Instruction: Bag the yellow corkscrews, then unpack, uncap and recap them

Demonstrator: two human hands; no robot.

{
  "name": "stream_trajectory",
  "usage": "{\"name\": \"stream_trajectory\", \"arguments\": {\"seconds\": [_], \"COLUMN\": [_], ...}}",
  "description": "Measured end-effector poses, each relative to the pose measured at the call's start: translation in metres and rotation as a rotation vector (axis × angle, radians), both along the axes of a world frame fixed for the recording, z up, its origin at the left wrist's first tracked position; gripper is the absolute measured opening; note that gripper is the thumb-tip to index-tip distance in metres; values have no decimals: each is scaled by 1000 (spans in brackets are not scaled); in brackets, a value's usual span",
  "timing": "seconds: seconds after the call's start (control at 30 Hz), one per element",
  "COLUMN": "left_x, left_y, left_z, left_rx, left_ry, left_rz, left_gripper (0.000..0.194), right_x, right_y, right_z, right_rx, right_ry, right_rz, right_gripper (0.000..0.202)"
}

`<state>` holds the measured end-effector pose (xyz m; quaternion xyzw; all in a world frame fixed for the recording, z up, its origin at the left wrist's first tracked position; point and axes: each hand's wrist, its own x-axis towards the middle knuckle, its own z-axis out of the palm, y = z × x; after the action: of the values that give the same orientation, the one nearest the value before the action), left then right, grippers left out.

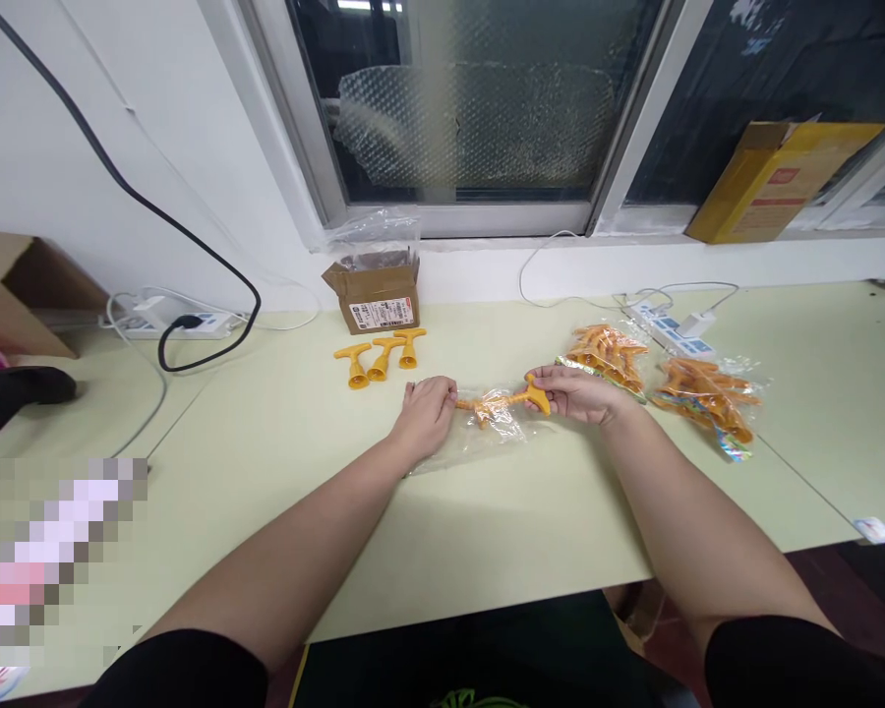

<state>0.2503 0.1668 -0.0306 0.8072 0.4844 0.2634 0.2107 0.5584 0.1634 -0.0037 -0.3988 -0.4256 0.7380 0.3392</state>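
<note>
1. While the right hand [571, 393] pinches an orange handle [537, 395] between thumb and fingers, its grip is closed down to the thickness of that piece, at the right end of the clear bag [514, 425].
2. At the bag's left end, the left hand [429, 413] is curled over the plastic, its grip drawn in; whether it also catches an orange shaft, I cannot tell.
3. Between the hands, orange parts [481, 409] show in or against the bag, low over the desk [487, 531].
4. The step in hand looks like handling an orange piece at the bag; whether it is going in or coming out, one picture cannot settle.
5. Either way, the next move seems to call for steadying the plastic on the left and guiding the handle along its shaft's line, without snagging the film.
6. Beyond the bag, to its left, three orange pieces [379, 368] stand beside one another, with a brown carton [375, 285] behind them.
7. Right of the bag lie two filled packs [708, 388] of similar orange pieces.
</note>
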Motion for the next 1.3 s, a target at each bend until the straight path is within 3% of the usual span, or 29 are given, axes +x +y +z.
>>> {"name": "stream_trajectory", "arguments": {"seconds": [0.2, 0.4, 0.53, 0.63, 0.87, 1.13, 1.3], "left_x": [5, 7, 8, 8, 5, 10, 13], "left_y": [-2, -9, -15, -17, -14, -24, -23], "left_z": [1, 8, 14, 16, 16, 9, 6], "left_rx": [14, 27, 46, 67, 69, 232, 177], "left_ry": [-70, -4, 99, 153, 285, 424, 460], "left_rz": [41, -2, -58, -91, -136, -131, -117], "left_gripper": [22, 26, 26, 24, 35, 51, 55], "right_x": [-30, -45, -54, -59, -53, -52, -52], "right_y": [-7, -13, -12, -11, -7, -1, -6], "right_z": [2, -3, -16, -21, -18, -27, -22], "right_rx": [3, 261, 379, 459, 648, 1020, 1042], "right_ry": [-4, -253, -399, -459, -531, -666, -793], "right_rz": [78, 233, 142, 93, 205, 270, 266], "right_gripper": [25, 36, 50, 41, 31, 41, 56]}}
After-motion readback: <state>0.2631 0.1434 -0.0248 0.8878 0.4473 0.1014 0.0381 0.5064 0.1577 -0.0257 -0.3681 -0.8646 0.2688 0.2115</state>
